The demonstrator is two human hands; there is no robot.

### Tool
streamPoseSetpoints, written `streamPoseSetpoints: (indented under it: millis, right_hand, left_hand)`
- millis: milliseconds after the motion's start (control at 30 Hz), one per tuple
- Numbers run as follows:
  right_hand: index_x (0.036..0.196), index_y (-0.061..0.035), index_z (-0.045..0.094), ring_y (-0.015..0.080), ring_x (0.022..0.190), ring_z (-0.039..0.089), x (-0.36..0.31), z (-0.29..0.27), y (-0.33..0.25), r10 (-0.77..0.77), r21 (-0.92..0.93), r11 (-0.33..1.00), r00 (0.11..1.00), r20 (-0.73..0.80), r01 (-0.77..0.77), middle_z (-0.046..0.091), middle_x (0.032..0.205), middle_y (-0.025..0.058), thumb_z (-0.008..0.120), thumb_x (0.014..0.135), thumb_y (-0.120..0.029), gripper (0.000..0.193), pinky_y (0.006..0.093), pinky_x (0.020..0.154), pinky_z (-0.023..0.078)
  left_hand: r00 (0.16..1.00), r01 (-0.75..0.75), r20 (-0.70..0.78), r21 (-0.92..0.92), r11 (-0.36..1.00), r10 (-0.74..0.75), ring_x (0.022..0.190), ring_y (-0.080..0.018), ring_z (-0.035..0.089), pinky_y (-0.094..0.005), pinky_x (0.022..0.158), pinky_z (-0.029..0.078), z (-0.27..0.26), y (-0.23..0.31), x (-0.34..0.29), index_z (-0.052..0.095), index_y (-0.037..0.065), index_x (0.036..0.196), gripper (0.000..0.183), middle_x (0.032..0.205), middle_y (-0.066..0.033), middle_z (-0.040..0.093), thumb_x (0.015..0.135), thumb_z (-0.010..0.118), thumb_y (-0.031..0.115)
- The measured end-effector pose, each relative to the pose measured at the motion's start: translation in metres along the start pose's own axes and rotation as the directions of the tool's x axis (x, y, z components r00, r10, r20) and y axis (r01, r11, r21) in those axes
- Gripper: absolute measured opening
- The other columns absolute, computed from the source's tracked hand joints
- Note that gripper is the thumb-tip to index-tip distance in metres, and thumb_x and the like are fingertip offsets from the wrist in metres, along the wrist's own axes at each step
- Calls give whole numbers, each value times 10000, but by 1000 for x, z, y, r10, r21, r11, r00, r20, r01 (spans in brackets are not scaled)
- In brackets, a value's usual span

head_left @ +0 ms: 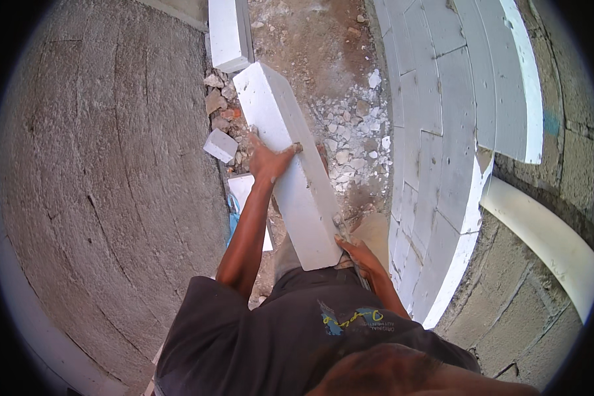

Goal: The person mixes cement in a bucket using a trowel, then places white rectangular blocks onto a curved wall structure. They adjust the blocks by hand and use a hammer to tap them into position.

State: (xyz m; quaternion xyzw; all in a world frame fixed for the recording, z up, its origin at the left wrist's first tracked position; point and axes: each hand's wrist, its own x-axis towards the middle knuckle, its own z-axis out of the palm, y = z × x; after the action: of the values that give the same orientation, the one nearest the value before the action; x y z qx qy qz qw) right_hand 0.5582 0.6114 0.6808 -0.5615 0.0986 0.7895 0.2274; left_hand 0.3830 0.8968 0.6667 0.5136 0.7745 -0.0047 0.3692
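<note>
A long white building block [290, 158], likely lightweight concrete, is tilted in front of my body, its near end close to my waist. My left hand [270, 162] grips its left side about midway along, with the thumb laid across the top face. At the near right corner my right hand [362, 256] holds the block, its thumb at the edge and the other fingers mostly hidden. Beside that hand is a small greyish thing [340, 228] that I cannot make out. The block's far end comes close to another white block [229, 33].
A rough grey wall [112, 165] rises on the left, and a white block wall [435, 132] on the right. White rubble [356, 142] covers the ground between. A small block piece [220, 146] lies by the left wall. A pale curved pipe [541, 241] is at the right.
</note>
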Motion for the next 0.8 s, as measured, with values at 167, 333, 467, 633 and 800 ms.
streamPoseSetpoints:
  millis: [167,333,467,633,800]
  right_hand:
    - [1388,17,497,193,797,731,21,13,-50,18,-50,999,999,-45,-20,701,1045,119,691,990,-398,607,328,608,627]
    - [1329,23,531,173,602,685,42,17,-121,96,-156,983,995,-12,-97,702,971,123,719,965,-431,612,268,495,573]
    - [1254,31,569,140,522,635,76,17,-197,128,-338,932,992,-21,-128,685,919,106,745,938,-467,616,236,429,507]
    - [1028,-19,681,102,427,538,174,18,-254,145,-181,975,986,85,-127,707,803,96,816,906,-366,392,246,384,436]
    - [1148,-47,691,83,564,578,306,42,-269,120,-42,993,952,281,-113,644,793,-3,803,920,-331,381,235,484,451]
  left_hand:
    - [999,53,3,20,998,-53,1261,-435,612,-468,1107,462,-7,20,50,145,-18,1597,1365,1402,-324,563,614,925,518]
    - [999,-5,-54,-43,999,2,1248,-448,616,-476,1099,462,-18,53,102,145,-19,1596,1371,1402,-322,566,608,929,519]
    - [995,-54,-88,-107,993,44,1273,-458,589,-482,1112,449,-28,88,143,163,-9,1586,1349,1419,-332,540,603,949,475]
    - [948,-262,-220,-125,957,231,1310,-444,557,-481,1114,445,-32,127,215,200,3,1569,1314,1436,-343,506,591,972,422]
    - [919,-343,-221,-46,938,326,1302,-456,548,-482,1103,461,-19,131,304,211,22,1564,1311,1410,-362,502,580,985,413]
